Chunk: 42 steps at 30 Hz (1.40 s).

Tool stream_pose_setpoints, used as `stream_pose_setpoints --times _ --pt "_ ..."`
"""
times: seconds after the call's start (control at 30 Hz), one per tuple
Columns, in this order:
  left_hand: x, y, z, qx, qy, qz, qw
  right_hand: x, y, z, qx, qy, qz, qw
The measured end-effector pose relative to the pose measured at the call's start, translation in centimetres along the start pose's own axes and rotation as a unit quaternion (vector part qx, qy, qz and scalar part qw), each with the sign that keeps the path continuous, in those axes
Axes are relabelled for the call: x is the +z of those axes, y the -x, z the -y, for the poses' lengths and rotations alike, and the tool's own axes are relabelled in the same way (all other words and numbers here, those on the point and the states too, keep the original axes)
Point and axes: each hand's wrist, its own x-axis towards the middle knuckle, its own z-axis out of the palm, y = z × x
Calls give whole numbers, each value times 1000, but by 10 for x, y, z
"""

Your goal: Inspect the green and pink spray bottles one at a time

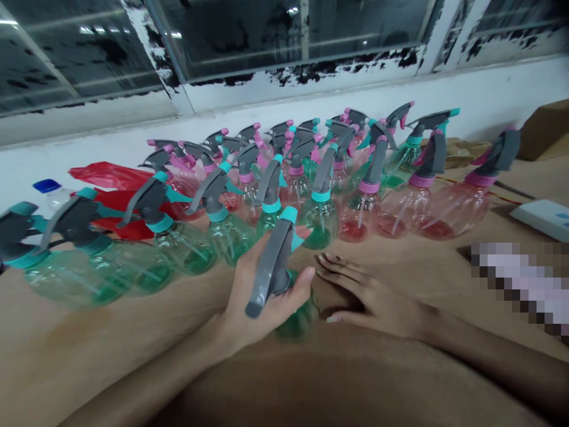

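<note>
My left hand point(253, 296) is wrapped round the neck of a green spray bottle point(296, 323) with a grey and teal trigger head. Its head tilts to the left, and some green shows in the base below my fingers. To the right of it, my right hand point(377, 296) lies on the wooden table with fingers stretched out, holding nothing. Just beyond both hands stand a green spray bottle point(319, 222) with a teal collar and a pink spray bottle point(359, 216) with a pink collar. Coloured liquid sits low in each.
Several more spray bottles stand in rows towards the white wall point(480, 95). A red plastic bag point(109, 176) and a blue-capped bottle point(47, 188) are at the left. On the right are a white box point(544, 216), a cable and a cardboard box point(546, 130).
</note>
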Motion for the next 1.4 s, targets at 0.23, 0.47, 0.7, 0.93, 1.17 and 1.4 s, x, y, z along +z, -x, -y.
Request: stream_pose_setpoints --times 0.23,0.47,0.7,0.93,1.17,1.4 --pt "-1 -7 0 -35 67 22 997 0 -1 0 8 -4 5 1000" --pt "1 -6 0 22 85 20 996 1 0 -1 2 -4 -7 1000" --pt "1 -6 -1 8 100 35 994 2 0 -1 -2 -10 -11 1000" --pt "2 -7 0 12 108 31 994 1 0 -1 -8 -17 -13 1000" --pt "-4 -5 -3 45 40 8 998 -1 -1 0 -9 -2 -1 1000" --pt "1 -8 -1 20 43 32 998 0 0 0 -3 -8 -13 1000"
